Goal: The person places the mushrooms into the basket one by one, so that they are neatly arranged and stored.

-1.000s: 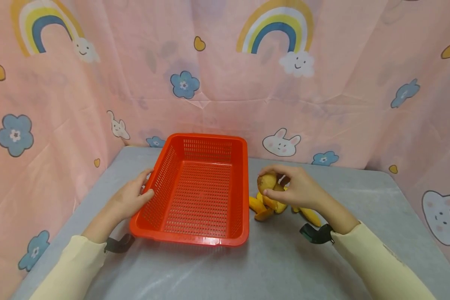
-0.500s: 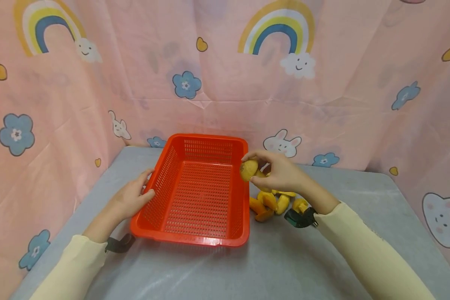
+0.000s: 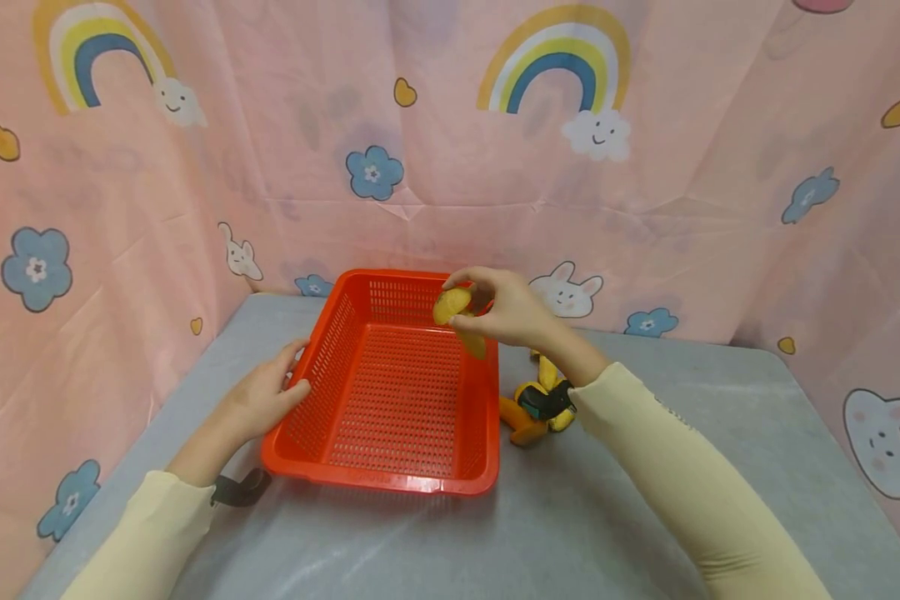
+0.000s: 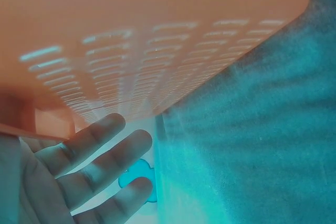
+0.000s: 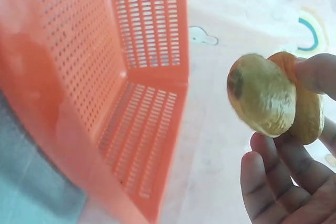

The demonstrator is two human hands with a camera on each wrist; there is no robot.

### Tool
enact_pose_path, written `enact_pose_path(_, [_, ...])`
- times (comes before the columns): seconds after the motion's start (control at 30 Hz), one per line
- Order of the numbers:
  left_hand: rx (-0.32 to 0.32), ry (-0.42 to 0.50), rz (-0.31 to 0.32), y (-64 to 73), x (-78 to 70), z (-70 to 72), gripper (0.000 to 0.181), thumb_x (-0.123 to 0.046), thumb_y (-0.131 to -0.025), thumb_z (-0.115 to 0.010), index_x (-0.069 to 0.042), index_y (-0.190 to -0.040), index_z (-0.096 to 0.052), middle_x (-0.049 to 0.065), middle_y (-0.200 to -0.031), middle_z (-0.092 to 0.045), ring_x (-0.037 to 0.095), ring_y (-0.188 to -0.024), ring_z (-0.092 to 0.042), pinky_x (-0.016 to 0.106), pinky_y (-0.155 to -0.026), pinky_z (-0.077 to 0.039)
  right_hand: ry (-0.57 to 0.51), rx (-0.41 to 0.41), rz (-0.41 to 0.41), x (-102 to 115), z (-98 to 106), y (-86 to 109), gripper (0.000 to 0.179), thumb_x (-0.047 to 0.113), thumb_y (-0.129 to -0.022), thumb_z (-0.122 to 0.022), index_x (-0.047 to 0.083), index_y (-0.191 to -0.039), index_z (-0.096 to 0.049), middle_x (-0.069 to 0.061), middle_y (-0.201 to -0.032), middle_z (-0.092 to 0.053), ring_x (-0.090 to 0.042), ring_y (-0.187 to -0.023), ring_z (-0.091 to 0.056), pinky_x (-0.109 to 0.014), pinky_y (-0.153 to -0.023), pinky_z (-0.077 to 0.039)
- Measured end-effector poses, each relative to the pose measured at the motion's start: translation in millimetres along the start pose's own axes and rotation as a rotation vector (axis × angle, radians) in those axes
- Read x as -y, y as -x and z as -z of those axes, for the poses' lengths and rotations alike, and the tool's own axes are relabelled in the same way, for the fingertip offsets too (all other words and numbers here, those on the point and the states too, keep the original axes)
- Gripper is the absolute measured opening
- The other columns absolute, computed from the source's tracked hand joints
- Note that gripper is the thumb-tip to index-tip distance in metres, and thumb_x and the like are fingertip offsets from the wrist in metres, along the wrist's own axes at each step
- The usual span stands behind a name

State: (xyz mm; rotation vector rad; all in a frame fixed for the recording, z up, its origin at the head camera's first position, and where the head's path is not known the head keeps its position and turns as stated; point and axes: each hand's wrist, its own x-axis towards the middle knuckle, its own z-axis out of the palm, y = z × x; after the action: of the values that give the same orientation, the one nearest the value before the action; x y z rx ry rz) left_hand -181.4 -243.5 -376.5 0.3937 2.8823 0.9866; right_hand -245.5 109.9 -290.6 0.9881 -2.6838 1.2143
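Note:
In the head view, my right hand (image 3: 506,308) pinches a yellow mushroom (image 3: 452,306) between thumb and fingertips. It is over the back right part of a red plastic basket (image 3: 491,450). The right wrist view shows the mushroom's rounded, wrinkled cap (image 5: 262,95) with a dark patch, and further yellow lobes behind it, partly hidden by the fingers. My left hand (image 3: 258,400) holds the basket's left rim, thumb over the edge. From the left wrist, its other fingers (image 4: 113,163) appear loosely spread outside the slotted wall.
More yellow mushrooms (image 3: 527,429) lie on the grey table (image 3: 682,483) just right of the basket, partly covered by the dark wrist mount (image 3: 543,402). A pink patterned curtain (image 3: 450,167) hangs behind the table and along its sides.
My right hand has lifted the yellow mushroom from the pile and carried it left and away from me, over the basket. The left hand and the basket have stayed put.

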Motion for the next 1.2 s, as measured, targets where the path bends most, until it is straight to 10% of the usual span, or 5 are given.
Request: enact_pose_path(1.2, [0.007, -0.013, 0.012, -0.9, 2.9, -0.9, 0.063, -0.019, -0.093, -0.051, -0.005, -0.15, -0.025, 0.024, -0.124, -0.06, 0.028, -0.094, -0.068, 0.036, -0.068, -0.059, -0.322, -0.109, -0.361, -20, -119, -87.0, 0.036, 0.024, -0.084, -0.073, 0.013, -0.116, -0.062, -0.009, -0.095, -0.065, -0.02, -0.078, -0.061, -0.028, -0.066, -0.054])
